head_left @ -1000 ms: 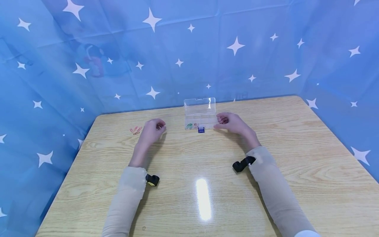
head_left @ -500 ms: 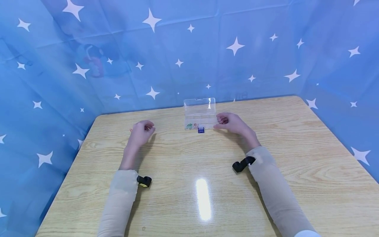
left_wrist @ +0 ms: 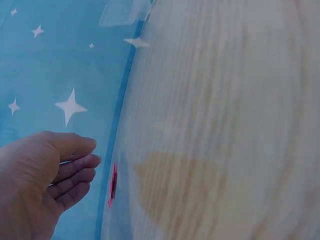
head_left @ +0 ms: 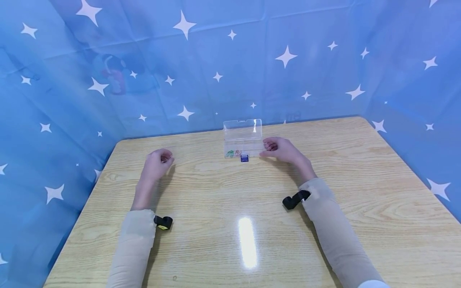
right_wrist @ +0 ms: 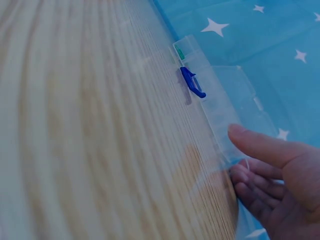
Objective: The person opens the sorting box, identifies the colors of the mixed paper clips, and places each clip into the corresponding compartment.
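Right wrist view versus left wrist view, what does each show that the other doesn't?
Only the right wrist view shows the right hand touching the clear box's end and the box's blue latch. Only the left wrist view shows the left hand, fingers loosely curled, beside a pink paper clip. Both show the wooden table, the clear box and the starred blue cloth.
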### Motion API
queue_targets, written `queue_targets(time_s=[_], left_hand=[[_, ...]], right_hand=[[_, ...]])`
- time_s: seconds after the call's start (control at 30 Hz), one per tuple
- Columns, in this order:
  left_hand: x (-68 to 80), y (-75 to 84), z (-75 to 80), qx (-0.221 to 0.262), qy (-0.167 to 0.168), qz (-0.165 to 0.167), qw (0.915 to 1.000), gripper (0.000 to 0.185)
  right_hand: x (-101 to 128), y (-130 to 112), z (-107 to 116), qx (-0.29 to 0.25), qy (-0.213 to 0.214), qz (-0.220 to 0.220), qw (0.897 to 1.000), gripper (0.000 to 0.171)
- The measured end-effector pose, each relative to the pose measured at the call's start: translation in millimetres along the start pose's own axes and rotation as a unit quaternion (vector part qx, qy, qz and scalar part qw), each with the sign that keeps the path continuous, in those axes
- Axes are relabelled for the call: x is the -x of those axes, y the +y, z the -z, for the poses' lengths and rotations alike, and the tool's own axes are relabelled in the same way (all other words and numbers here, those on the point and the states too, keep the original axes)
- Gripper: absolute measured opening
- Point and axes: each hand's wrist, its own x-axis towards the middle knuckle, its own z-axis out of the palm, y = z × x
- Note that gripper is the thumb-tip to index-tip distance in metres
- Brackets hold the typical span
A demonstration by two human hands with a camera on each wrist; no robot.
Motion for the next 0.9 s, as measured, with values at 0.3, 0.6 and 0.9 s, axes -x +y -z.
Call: queue_targets(time_s=[0.3,0.6,0.9], left_hand=[[5.7,-9.2,7.9,-0.004,-0.010,0.027,0.9996,0.024],[10.5,-17.9,8.4,-0.026,-0.029,0.035,0.9986,0.023],[9.1,-19.3,8.4,-0.046,-0.042,0.044,0.9971,0.016]], right_hand=[[0.0,2.0,0.1,-0.003,0.000,0.000,1.000,0.067],[-1.2,2.3,0.2,-0.001,-0.001,-0.002,1.000,0.068],[-1.8,3.3,0.4,-0.001,-0.001,-0.008,1.000,0.069]])
